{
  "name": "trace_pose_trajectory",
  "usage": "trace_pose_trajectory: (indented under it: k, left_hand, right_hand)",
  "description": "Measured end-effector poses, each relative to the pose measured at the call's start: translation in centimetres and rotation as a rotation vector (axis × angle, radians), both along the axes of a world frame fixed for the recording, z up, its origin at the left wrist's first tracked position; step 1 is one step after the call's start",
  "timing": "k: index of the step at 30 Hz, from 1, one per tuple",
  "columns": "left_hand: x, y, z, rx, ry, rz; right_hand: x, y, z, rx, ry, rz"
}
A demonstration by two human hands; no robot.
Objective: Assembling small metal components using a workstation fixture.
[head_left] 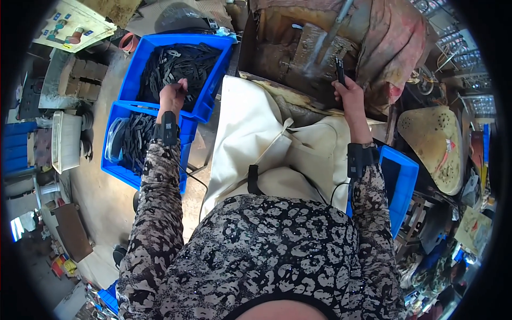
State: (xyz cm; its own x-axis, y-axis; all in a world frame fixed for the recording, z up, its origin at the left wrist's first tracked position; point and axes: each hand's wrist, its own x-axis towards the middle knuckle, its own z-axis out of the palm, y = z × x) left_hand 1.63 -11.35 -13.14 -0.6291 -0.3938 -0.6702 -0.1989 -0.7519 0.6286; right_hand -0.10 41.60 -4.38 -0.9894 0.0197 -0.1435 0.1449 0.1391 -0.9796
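My right hand [350, 96] is closed round a few thin dark flat strips [340, 69], which point up out of the fingers at the near right side of a rusty, wet trough [277, 61]. Over the far blue bin [133, 64], my left hand [174, 95] hangs with curled fingers; whatever it may hold is too small to make out. That bin is filled with a heap of black flat strips [181, 61]. More dark strips [140, 136] lie in the nearer blue bin [112, 152], beside some clear plastic.
A grey pipe [333, 26] slants down into the trough, with a brown stained cloth [392, 48] draped at its right. A cream apron [245, 122] covers my lap. Another blue bin [408, 170] stands by my right forearm, near a yellowish triangular plate [432, 144].
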Motion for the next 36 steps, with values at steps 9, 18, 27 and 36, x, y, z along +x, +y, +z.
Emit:
trace_pose_trajectory:
  k: [9,18,27,36]
  left_hand:
    - [1.8,5.1,3.9,-0.200,0.232,-0.133]
    - [0.8,3.1,2.6,0.036,0.282,-0.220]
    - [-2.6,18.5,14.9,-0.802,0.581,-0.734]
    - [-4.1,26.8,11.5,-1.804,0.753,-0.810]
  right_hand:
    - [0.9,-1.5,0.0,0.766,0.353,-0.148]
    - [1.0,-2.5,0.5,0.828,0.404,-0.198]
    - [1.4,-2.9,2.0,0.848,0.238,-0.220]
    - [0.2,-1.6,0.5,0.816,0.211,-0.288]
